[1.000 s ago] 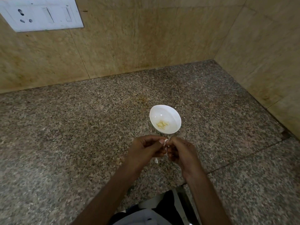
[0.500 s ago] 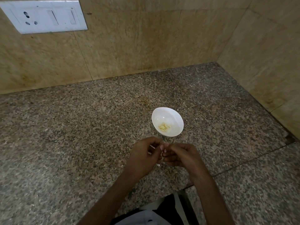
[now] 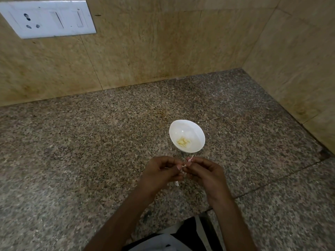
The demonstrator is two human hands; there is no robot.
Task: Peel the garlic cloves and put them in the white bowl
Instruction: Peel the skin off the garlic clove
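Note:
A small white bowl (image 3: pixel 194 131) stands on the granite counter with several peeled yellowish garlic cloves (image 3: pixel 183 141) at its bottom. Just in front of the bowl my left hand (image 3: pixel 162 172) and my right hand (image 3: pixel 204 172) meet fingertip to fingertip. Between them they pinch a small garlic clove (image 3: pixel 184 165), mostly hidden by the fingers. A thin strip of pale skin (image 3: pixel 190 158) sticks up from the right fingertips. A scrap of white peel (image 3: pixel 176 183) lies on the counter under the hands.
The speckled granite counter (image 3: pixel 90 151) runs to beige tiled walls at the back and right, forming a corner. A white switch and socket plate (image 3: pixel 49 19) is on the back wall, upper left. The counter's front edge and my clothing (image 3: pixel 172 238) are at the bottom.
Both hands stayed together in front of the bowl, working the clove. A strip of skin now stands up from the right fingertips. The camera view shifted slightly.

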